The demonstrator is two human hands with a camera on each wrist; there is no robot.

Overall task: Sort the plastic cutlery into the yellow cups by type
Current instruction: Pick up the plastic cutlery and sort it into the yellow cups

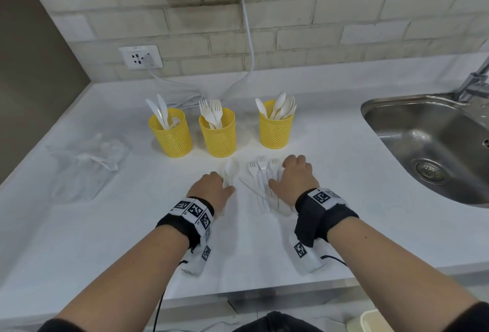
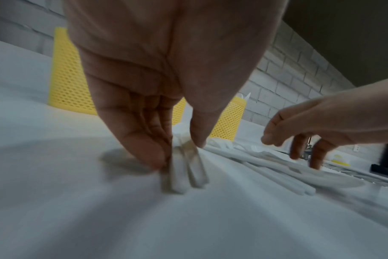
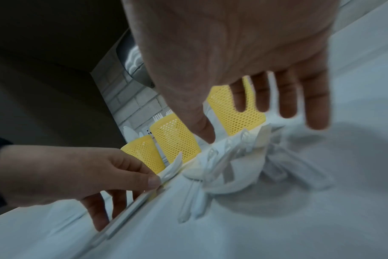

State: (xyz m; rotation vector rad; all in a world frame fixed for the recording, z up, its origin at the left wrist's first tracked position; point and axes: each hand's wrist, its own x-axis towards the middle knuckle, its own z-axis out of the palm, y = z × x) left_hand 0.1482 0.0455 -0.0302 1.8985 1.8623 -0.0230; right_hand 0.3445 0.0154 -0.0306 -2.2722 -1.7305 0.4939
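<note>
Three yellow mesh cups stand in a row on the white counter [image 1: 330, 199]: the left cup [image 1: 170, 134] has knives, the middle cup [image 1: 218, 134] forks, the right cup [image 1: 276, 130] spoons. In front of them lie loose white spoons [image 1: 231, 170] and a pile of forks [image 1: 260, 172] with a knife. My left hand [image 1: 225, 183] pinches the spoon handles [image 2: 184, 168] between thumb and fingers, low on the counter. My right hand [image 1: 284, 172] is spread over the fork pile [image 3: 230, 157], its fingers [image 3: 317, 105] straight and holding nothing.
A steel sink [image 1: 428, 146] with a tap [image 1: 473, 80] is at the right. A crumpled clear plastic bag [image 1: 87, 162] lies at the left. White cables [image 1: 185, 90] run behind the cups from a wall socket [image 1: 140, 57]. The counter's front edge is near my forearms.
</note>
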